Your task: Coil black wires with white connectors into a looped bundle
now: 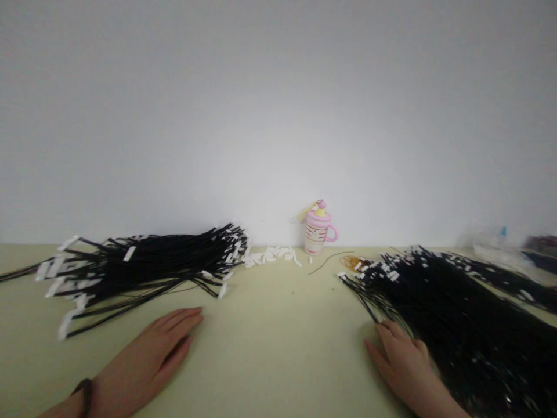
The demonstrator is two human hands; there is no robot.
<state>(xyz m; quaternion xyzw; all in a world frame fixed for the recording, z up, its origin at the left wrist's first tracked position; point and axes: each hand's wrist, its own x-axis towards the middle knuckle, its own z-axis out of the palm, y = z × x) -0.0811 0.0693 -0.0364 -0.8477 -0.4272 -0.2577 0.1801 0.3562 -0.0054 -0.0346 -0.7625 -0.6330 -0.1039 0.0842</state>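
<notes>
My left hand lies on the table with its fingers stretched out and the thumb a little apart; it holds nothing. Just beyond it is a pile of black cables with white ends, which it does not touch. My right hand rests at the left edge of a larger heap of black cables. Its thumb stands apart from the fingers, and the fingertips meet a few loose strands, with no grip on them that I can see. Several white tips mark the near-left end of this heap.
Small white pieces lie scattered along the wall. A pink cup with a handle stands beside them. Right of it are a thin loose wire and orange-brown bands. A clear plastic bag sits far right.
</notes>
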